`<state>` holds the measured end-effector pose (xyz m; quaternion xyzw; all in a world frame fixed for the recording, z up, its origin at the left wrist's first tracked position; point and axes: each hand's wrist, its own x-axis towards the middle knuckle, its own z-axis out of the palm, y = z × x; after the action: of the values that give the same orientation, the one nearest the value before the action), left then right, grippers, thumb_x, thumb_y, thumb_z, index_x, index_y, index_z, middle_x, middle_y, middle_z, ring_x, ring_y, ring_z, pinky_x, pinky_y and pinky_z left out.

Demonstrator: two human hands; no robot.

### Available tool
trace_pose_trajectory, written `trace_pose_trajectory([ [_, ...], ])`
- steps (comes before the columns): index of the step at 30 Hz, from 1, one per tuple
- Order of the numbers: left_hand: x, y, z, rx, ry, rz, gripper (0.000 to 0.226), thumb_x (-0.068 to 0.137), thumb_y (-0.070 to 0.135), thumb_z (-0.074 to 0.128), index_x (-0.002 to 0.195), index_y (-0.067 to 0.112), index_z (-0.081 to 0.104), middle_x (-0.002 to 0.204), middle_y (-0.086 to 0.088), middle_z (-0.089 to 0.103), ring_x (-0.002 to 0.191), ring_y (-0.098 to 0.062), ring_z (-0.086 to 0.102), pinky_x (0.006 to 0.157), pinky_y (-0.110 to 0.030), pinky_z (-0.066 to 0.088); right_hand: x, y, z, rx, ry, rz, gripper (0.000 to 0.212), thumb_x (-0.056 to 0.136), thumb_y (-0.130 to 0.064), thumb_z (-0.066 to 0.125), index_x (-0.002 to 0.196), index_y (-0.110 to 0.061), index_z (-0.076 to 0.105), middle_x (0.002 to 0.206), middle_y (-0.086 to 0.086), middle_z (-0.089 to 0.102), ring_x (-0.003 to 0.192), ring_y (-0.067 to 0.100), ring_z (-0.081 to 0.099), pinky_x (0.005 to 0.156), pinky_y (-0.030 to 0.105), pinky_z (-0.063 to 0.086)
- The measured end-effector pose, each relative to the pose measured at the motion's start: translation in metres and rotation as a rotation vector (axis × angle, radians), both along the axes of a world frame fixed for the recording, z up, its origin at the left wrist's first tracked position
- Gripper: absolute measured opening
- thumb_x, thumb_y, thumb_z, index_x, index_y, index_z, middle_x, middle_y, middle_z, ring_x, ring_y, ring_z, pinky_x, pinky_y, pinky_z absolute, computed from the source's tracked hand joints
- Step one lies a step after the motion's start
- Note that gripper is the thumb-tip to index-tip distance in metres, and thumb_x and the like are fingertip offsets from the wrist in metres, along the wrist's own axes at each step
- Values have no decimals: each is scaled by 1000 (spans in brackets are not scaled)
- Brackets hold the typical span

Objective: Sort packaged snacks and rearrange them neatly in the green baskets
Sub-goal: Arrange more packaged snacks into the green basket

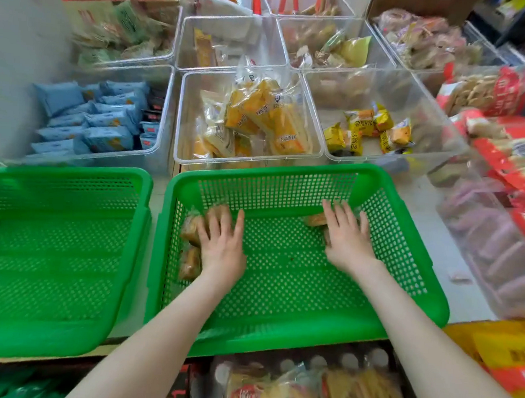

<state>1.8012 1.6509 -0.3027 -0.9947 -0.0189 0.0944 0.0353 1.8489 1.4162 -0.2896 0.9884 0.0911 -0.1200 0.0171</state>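
At the centre of the view, a green basket (pixel 292 342) sits on a white surface (pixel 421 193), and a person's two bare arms reach into it from 6 o'clock. The left hand (pixel 221 245) lies flat with its fingers (pixel 213 226) straight and spread, gripping nothing. It presses on tan snack packs (pixel 189 263) stacked against the basket wall at 9 o'clock. The right hand (pixel 349 241) is also flat and spread, holding nothing, its fingertips over another tan pack (pixel 313 219) near the far corner at 2 o'clock. A second green basket (pixel 47 324) stands just beside the first, at 9 o'clock. Beyond both, from 10 to 1 o'clock, three clear bins hold blue packs (pixel 100 124), tall yellow packs (pixel 260 115) and small yellow packs (pixel 366 131).
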Motion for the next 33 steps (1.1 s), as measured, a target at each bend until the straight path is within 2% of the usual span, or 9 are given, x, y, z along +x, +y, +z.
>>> trace_pose_trajectory([
  [5, -2, 6, -10, 13, 19, -39, 80, 93, 18, 44, 154, 17, -8, 158, -24, -7, 145, -45, -4, 115, -53, -9, 6, 0, -10, -82, -209, 126, 46, 80, -25, 65, 123, -13, 55, 124, 11, 50, 118, 31, 43, 107, 48, 27],
  [10, 8, 18, -15, 58, -74, -70, 86, 84, 3, 53, 155, 16, 6, 156, -31, 1, 143, -51, 0, 109, -53, -13, 15, -2, -9, -61, -60, 111, 59, 88, -45, 57, 138, -21, 39, 145, 11, 33, 138, 29, 24, 115, 46, 9],
  [14, 15, 20, -10, 150, -80, -136, 92, 54, 1, 79, 140, 9, 48, 131, -31, 50, 124, -50, 45, 109, -58, 22, 13, -7, -12, -54, -15, 114, 64, 91, -40, 53, 148, -25, 26, 151, 4, 33, 138, 28, 26, 109, 43, 21],
  [17, 14, 14, 1, 129, -85, -194, 78, 70, 8, 73, 142, 8, 43, 125, -24, 50, 123, -43, 45, 114, -59, 13, 10, 0, -11, -108, -97, 141, 58, 90, -26, 52, 145, -21, 36, 135, 3, 51, 121, 27, 44, 96, 39, 31],
  [20, 5, 6, 8, 132, -146, -236, 74, 47, 11, 87, 118, 4, 65, 98, -22, 61, 93, -40, 61, 100, -61, 40, 3, 5, -15, -156, -241, 210, 32, 67, -13, 76, 98, -15, 70, 91, 6, 66, 87, 27, 59, 78, 39, 33],
  [22, -4, 2, 15, 53, -194, -255, 76, 39, 14, 91, 111, 4, 69, 91, -20, 62, 82, -36, 64, 84, -53, 53, -1, 5, -12, -33, -356, 247, 32, 54, -8, 84, 81, -10, 69, 75, 8, 64, 71, 28, 60, 71, 39, 30],
  [25, -29, -3, 34, -33, -240, -270, 79, 36, 17, 90, 111, 3, 68, 93, -19, 61, 81, -34, 63, 72, -43, 56, -18, 7, 9, 196, -421, 266, 38, 60, -9, 84, 94, -7, 69, 83, 8, 69, 75, 28, 64, 71, 37, 45],
  [30, -78, 4, 61, -164, -289, -245, 85, 41, 11, 91, 120, 1, 61, 106, -26, 57, 91, -44, 60, 77, -51, 53, -68, 9, 54, 749, -298, 22, 29, 91, -8, 61, 120, -4, 58, 110, 3, 62, 98, 19, 57, 86, 29, 42],
  [33, -108, 9, 72, -219, -303, -233, 88, 44, 13, 91, 124, 3, 58, 115, -30, 55, 96, -48, 58, 80, -55, 51, -110, 9, 80, 946, -201, -157, 28, 97, -14, 55, 124, -9, 52, 102, -6, 53, 88, 10, 50, 71, 13, 35],
])
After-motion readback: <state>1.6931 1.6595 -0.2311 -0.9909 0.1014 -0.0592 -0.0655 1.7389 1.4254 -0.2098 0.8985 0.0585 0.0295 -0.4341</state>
